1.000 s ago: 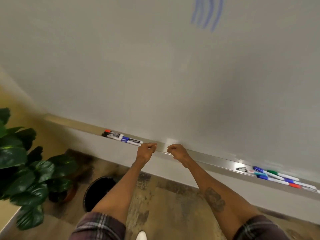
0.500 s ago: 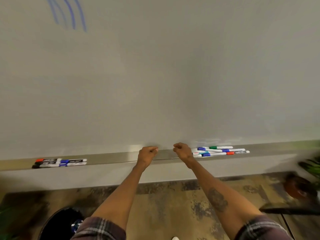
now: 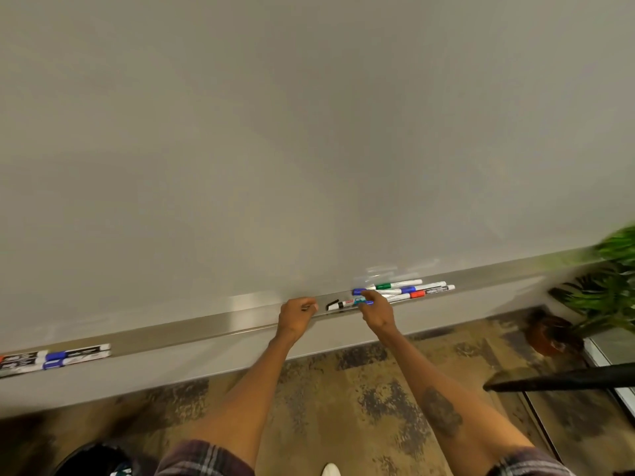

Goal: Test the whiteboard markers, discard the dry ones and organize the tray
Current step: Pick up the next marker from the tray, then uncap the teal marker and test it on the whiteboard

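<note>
A long metal tray [image 3: 206,326] runs under the whiteboard [image 3: 309,132]. A loose pile of markers [image 3: 405,290] lies in it right of centre, with green, blue and red caps. A white marker with a black cap [image 3: 338,305] lies at the pile's left end. My right hand [image 3: 376,312] reaches over that marker, and its fingertips touch the teal-labelled part. My left hand [image 3: 297,314] rests at the tray's front edge with its fingers curled; nothing clear shows in it. A second, tidy group of markers [image 3: 58,357] lies at the tray's far left.
A dark waste bin [image 3: 92,462] stands on the floor at the bottom left. A potted plant [image 3: 611,269] with a brown pot [image 3: 551,334] stands at the right. A black bar [image 3: 567,378] juts in from the right. Patterned carpet lies below.
The view has swung right, so the blue scribble has left the frame. Both hands moved right along the tray. My right hand uncurled and reached onto the marker pile.
</note>
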Available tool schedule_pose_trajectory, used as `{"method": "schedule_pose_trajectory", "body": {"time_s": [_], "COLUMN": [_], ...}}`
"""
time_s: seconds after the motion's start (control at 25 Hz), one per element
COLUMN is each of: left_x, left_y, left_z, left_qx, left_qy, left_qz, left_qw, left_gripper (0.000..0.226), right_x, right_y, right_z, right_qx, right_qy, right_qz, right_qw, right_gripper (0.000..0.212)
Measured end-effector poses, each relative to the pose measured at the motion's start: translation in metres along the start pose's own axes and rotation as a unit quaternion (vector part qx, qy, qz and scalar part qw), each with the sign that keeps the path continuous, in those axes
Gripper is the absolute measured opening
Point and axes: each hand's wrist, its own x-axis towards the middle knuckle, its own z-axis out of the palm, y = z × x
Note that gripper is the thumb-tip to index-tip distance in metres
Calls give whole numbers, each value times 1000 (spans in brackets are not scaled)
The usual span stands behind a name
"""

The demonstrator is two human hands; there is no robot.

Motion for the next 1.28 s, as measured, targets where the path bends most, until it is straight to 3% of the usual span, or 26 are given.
{"method": "schedule_pose_trajectory", "body": {"time_s": [0.12, 0.6, 1.12, 1.28], "left_x": [9, 19, 24, 20], "left_y": [-1, 0, -3, -1], "left_z": [19, 54, 66, 62], "left_qx": [3, -72, -128, -190], "left_qy": [-12, -16, 0, 34], "left_qz": [-35, -114, -126, -126], "left_qw": [999, 991, 984, 973], "left_gripper": [26, 7, 36, 26], "right_x": [13, 34, 43, 41], "right_y": [15, 38, 41, 38], "right_z": [-8, -16, -13, -6], "right_qx": [23, 18, 28, 54], "right_qy": [14, -33, -33, -11], "right_qz": [31, 43, 33, 30], "right_qw": [999, 998, 999, 998], "right_gripper": [44, 47, 37, 37]}}
